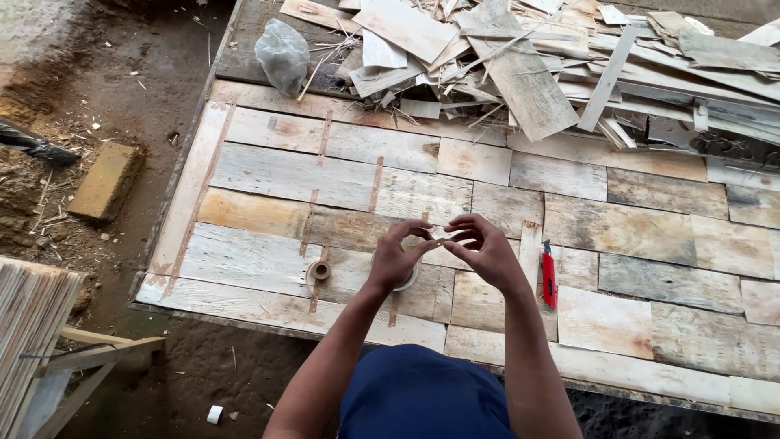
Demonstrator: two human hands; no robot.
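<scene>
My left hand (pixel 400 256) holds a roll of tape (pixel 409 280), mostly hidden under the palm, just above a board of joined pale wood veneer pieces (pixel 325 175). My right hand (pixel 486 248) is next to it, its fingertips pinching the loose end of a thin brownish tape strip (pixel 439 241) between the two hands. A small empty tape core (pixel 321 271) lies on the board left of my left hand. To the right of my right hand a red utility knife (pixel 549 279) rests on the board.
A heap of loose veneer scraps (pixel 569 65) fills the far side of the board, with a crumpled plastic bag (pixel 283 53) at its left. Bare dirt floor and a brick (pixel 104 180) lie left. A stack of thin sheets (pixel 28 325) stands at the lower left.
</scene>
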